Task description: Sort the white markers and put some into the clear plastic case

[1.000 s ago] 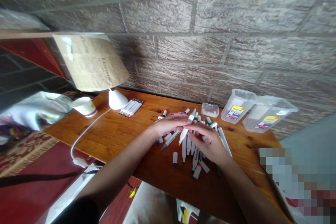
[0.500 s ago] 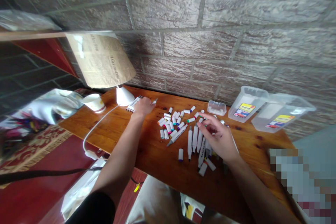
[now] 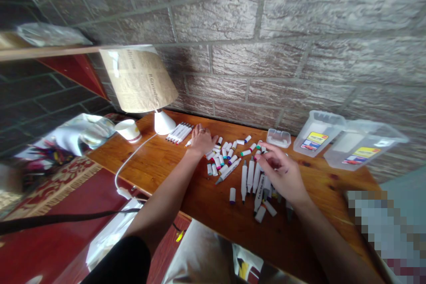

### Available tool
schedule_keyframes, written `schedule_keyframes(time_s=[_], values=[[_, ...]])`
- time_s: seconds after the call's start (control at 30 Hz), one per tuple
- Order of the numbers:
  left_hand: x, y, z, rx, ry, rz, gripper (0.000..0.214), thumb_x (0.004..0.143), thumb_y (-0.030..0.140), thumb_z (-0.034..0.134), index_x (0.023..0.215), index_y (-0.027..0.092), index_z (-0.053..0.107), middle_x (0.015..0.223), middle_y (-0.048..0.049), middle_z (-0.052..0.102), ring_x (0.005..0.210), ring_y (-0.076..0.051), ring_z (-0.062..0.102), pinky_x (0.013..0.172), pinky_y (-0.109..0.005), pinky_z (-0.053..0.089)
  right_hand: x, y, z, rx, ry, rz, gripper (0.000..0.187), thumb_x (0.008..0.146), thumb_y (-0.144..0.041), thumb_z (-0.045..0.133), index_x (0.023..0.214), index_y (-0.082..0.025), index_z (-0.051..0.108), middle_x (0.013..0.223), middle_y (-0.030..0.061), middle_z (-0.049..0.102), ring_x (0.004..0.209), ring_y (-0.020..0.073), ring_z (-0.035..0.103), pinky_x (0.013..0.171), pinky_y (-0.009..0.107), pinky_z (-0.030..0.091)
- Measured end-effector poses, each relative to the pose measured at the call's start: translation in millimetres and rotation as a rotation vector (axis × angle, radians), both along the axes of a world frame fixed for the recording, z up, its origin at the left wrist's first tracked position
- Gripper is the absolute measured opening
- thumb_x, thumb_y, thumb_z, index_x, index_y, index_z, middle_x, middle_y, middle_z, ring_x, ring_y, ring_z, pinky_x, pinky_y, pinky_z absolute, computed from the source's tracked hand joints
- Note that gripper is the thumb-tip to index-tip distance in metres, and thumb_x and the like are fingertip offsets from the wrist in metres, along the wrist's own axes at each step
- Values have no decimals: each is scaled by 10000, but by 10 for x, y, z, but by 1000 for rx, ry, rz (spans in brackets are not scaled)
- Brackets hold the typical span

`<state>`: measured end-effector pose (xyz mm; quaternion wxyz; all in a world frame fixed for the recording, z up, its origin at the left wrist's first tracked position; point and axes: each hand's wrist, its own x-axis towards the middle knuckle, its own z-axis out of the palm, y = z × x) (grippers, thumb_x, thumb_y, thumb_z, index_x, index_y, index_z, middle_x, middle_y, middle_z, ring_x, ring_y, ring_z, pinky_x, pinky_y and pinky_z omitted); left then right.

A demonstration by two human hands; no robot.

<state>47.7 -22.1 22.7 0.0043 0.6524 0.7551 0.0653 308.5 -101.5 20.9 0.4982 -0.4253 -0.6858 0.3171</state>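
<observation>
My left hand (image 3: 201,140) is spread palm down at the back of the desk, fingers apart, between a neat row of white markers (image 3: 180,132) and a heap of loose caps. The white end of another marker (image 3: 188,143) shows beside it; the rest is hidden under the hand. My right hand (image 3: 282,173) hovers half curled over uncapped markers (image 3: 250,177), thumb and index finger apart. Close to those fingertips are a green-ended cap (image 3: 258,147) and a pink-ended one. The heap of white caps (image 3: 221,159) has ends in several colours; one uncapped marker (image 3: 228,171) lies against it.
A lamp (image 3: 164,123) and a paper cup (image 3: 128,131) stand at the left, with a white cord (image 3: 122,164) over the desk edge. At the right are two clear plastic bins (image 3: 353,142) and a small clear case (image 3: 278,138). A brick wall rises behind.
My left hand has moved right, away from the marker row, uncovering more of it, and its fingers are now spread. The right hand stays nearly in place. The view has shifted slightly.
</observation>
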Motion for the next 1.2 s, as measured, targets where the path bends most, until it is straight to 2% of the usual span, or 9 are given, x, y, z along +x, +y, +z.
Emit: schedule_keyframes(time_s=[0.1, 0.2, 0.33, 0.43, 0.53, 0.67, 0.8, 0.93, 1.2], values=[[17, 36, -67, -61, -46, -24, 801, 994, 577, 271, 1499, -28, 413, 1643, -268, 239, 1564, -342, 153, 1255, -437, 176, -2, -2, -8, 4, -8, -1, 449, 921, -456, 659, 1308, -232, 626, 785, 3, 680, 585, 123, 567, 522, 242, 441], [18, 74, -115, -117, -93, -13, 841, 994, 610, 174, 1516, -12, 394, 1643, -266, 237, 1566, -339, 142, 1253, -474, 166, 2, 2, -27, 5, -19, -5, 451, 926, -450, 656, 1320, -233, 619, 793, 4, 688, 595, 124, 567, 543, 246, 448], [0, 104, -136, -139, -125, 68, 894, 976, 647, 144, 1542, -12, 356, 1652, -261, 204, 1564, -366, 108, 1252, -534, 131, 7, 6, -38, 3, -17, -14, 448, 927, -452, 654, 1314, -228, 624, 777, 1, 681, 590, 123, 567, 550, 244, 457], [-8, 97, -113, -134, -117, 76, 902, 973, 640, 151, 1548, -30, 337, 1654, -258, 200, 1568, -361, 73, 1259, -536, 94, 5, 3, -33, -3, -23, -13, 449, 931, -458, 646, 1316, -228, 623, 754, -3, 672, 577, 124, 564, 550, 243, 463], [-4, 64, -52, -136, -118, 102, 920, 958, 663, 148, 1561, -8, 324, 1657, -254, 196, 1568, -379, 54, 1237, -618, 76, -1, -5, -19, -1, -16, -14, 446, 928, -460, 647, 1304, -222, 628, 758, 1, 676, 575, 125, 562, 546, 245, 459], [-10, 26, 26, -167, -134, 174, 922, 949, 678, 171, 1566, 11, 327, 1653, -269, 193, 1562, -411, 66, 1199, -695, 125, -12, -18, 3, -11, 0, -14, 442, 922, -462, 654, 1285, -212, 636, 748, 3, 672, 573, 128, 561, 537, 249, 453], [-30, 37, 16, -173, -120, 147, 888, 957, 664, 185, 1569, 40, 339, 1650, -241, 241, 1563, -392, 95, 1221, -650, 130, -22, -26, 15, -30, 0, -13, 445, 922, -465, 651, 1284, -207, 636, 748, 5, 673, 573, 128, 552, 534, 251, 451], [-55, 71, -30, -148, -115, 142, 908, 960, 661, 184, 1595, 15, 243, 1667, -245, 163, 1571, -362, 54, 1248, -580, 104, -26, -26, 22, -22, 4, -14, 441, 920, -459, 653, 1274, -196, 637, 736, 2, 666, 577, 125, 546, 531, 249, 438], [-45, 67, -37, -167, -80, 155, 912, 950, 667, 181, 1601, 30, 233, 1674, -237, 144, 1572, -356, 29, 1233, -621, 103, -24, -23, 16, -17, 9, -8, 433, 920, -453, 654, 1266, -193, 634, 719, -6, 656, 564, 122, 537, 524, 249, 430]])
